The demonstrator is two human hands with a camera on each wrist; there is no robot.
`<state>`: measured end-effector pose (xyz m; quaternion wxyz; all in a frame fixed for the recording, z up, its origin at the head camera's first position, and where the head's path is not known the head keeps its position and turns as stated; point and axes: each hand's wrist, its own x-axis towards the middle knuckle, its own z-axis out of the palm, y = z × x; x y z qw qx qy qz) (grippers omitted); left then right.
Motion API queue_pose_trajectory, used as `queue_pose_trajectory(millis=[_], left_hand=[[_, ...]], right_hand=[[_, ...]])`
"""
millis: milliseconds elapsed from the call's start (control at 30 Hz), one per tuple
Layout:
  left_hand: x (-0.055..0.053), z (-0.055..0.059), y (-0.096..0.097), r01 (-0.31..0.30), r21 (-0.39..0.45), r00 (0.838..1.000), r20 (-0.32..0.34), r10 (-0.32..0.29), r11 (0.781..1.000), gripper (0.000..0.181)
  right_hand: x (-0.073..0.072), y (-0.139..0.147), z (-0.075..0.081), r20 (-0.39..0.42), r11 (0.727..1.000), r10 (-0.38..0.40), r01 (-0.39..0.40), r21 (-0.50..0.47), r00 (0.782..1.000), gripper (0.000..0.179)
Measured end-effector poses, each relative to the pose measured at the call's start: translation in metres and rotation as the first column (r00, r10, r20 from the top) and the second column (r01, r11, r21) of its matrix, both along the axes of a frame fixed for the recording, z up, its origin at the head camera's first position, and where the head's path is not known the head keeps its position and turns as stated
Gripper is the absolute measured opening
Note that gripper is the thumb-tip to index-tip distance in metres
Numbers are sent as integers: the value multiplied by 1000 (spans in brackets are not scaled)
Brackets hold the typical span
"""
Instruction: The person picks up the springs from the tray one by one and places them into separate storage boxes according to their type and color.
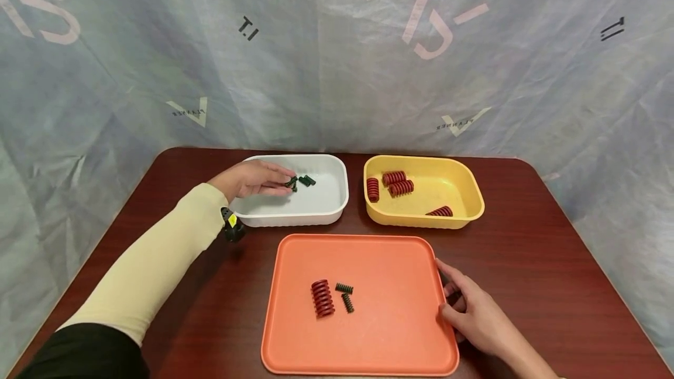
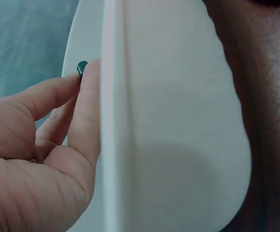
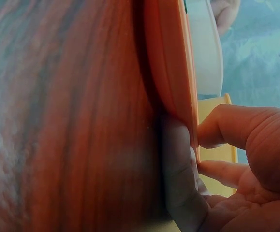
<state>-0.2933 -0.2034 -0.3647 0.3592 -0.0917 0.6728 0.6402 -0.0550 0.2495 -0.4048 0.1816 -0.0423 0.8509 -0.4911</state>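
Note:
Inside the white bin (image 1: 332, 192), my left hand (image 1: 256, 179) has its fingertips at a few small dark green springs (image 1: 307, 180). The left wrist view shows the end of one dark green spring (image 2: 81, 66) pinched between thumb and finger; the bin's wall hides part of the hand. My right hand (image 1: 476, 312) grips the right edge of the orange tray (image 1: 392, 285), thumb at the rim and fingers reaching under it. On the tray lie one large red spring (image 1: 323, 298) and two small dark green springs (image 1: 344, 288).
A yellow bin (image 1: 453, 183) holding several red springs (image 1: 401, 188) stands right of the white bin, behind the tray. Everything sits on a dark reddish-brown table (image 1: 532, 250). Grey printed sheeting (image 1: 337, 75) hangs behind and beside the table.

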Motion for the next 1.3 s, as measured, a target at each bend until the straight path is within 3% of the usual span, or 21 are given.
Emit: queue_pose_trajectory(millis=[400,700,933,1133,1300], left_hand=[[-12,-1,2,8,-144,1000,16,-6,990,43],[-11,-1,2,-13,-165,1000,5,14,986,42],[-11,4,-4,9,-160,999,-43,-17,987,46],[-7,14,-8,15,-122,997,-79,-25,992,46],[6,26,-7,58,-131,989,-128,-75,990,44]], right_hand=[[2,-1,1,-12,1000,1,-1,-4,1000,78],[1,0,1,-6,1000,10,-10,-2,1000,78],[-1,-1,2,-14,1000,3,-3,8,1000,78],[-1,-1,3,-10,1000,-1,1,9,1000,78],[-1,0,2,-7,1000,8,-8,1,1000,78]])
